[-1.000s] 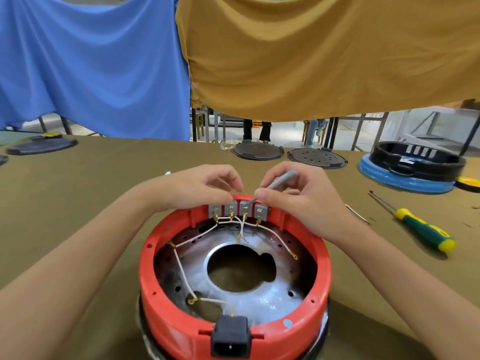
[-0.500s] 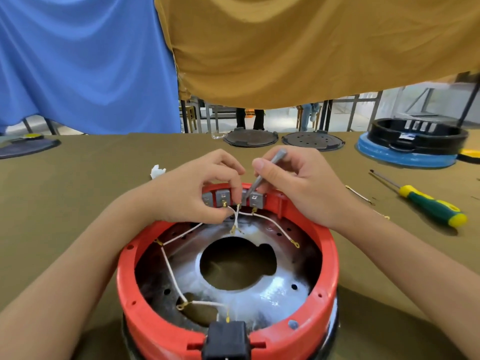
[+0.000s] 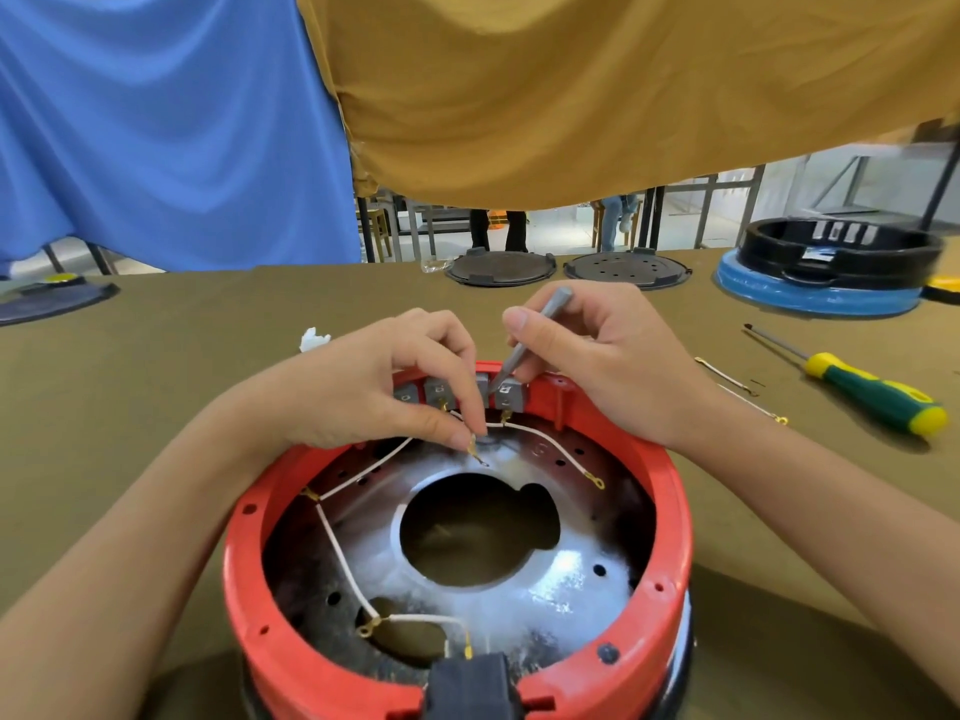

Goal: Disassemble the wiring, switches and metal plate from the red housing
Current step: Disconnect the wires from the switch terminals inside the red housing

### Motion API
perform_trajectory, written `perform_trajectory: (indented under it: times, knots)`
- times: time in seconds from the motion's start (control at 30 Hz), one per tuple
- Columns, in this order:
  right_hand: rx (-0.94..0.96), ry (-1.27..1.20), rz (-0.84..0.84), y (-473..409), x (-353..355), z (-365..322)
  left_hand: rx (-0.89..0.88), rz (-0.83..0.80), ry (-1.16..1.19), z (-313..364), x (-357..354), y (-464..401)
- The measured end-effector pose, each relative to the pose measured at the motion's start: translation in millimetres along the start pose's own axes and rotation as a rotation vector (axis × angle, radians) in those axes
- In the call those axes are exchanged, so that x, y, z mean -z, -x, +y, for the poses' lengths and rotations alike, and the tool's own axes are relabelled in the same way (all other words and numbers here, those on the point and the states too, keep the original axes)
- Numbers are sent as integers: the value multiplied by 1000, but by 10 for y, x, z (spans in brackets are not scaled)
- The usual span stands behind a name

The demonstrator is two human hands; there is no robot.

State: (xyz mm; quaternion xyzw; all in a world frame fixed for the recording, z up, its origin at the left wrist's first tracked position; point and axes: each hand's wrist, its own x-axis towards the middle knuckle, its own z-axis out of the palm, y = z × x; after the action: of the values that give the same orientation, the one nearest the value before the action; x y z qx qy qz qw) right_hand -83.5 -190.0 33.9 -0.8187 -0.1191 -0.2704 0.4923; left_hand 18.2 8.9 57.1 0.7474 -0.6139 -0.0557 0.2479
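The red housing (image 3: 457, 652) stands on the olive-covered table (image 3: 156, 407), nearest the viewer, with its open ring facing up. Inside it lies the metal plate (image 3: 545, 589), shiny and pierced by a large central hole. A row of grey switches (image 3: 506, 396) sits against the housing's far inner wall. White wires (image 3: 337, 548) with brass terminals run from the switches across the plate toward a black socket (image 3: 470, 685) at the housing's near rim. The left hand (image 3: 363, 392) reaches over the far rim, its fingertips pinching a brass wire terminal (image 3: 471, 445) just below the switches. The right hand (image 3: 597, 366) grips a grey tool (image 3: 530, 337) like a pen, its tip set down between two switches. Right of the housing lie a green-and-yellow screwdriver (image 3: 862, 384) and loose wire pieces (image 3: 727, 374). Beyond the housing, at the table's far edge, rest two dark round lids (image 3: 566, 267); far right of it sits a black-and-blue base (image 3: 826, 267).
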Motion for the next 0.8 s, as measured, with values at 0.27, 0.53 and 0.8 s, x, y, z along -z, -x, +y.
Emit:
perform_trajectory:
  times: [0.27,0.53,0.8]
  knots:
    - [6,88,-26,0,9,-12,-3,15,-4,-63,3,0]
    - [43,222,-56,8,2,-72,-7,18,28,-81,7,1]
    - [-62,174,-49,-59,-13,-30,-24,-3,94,-113,26,-5]
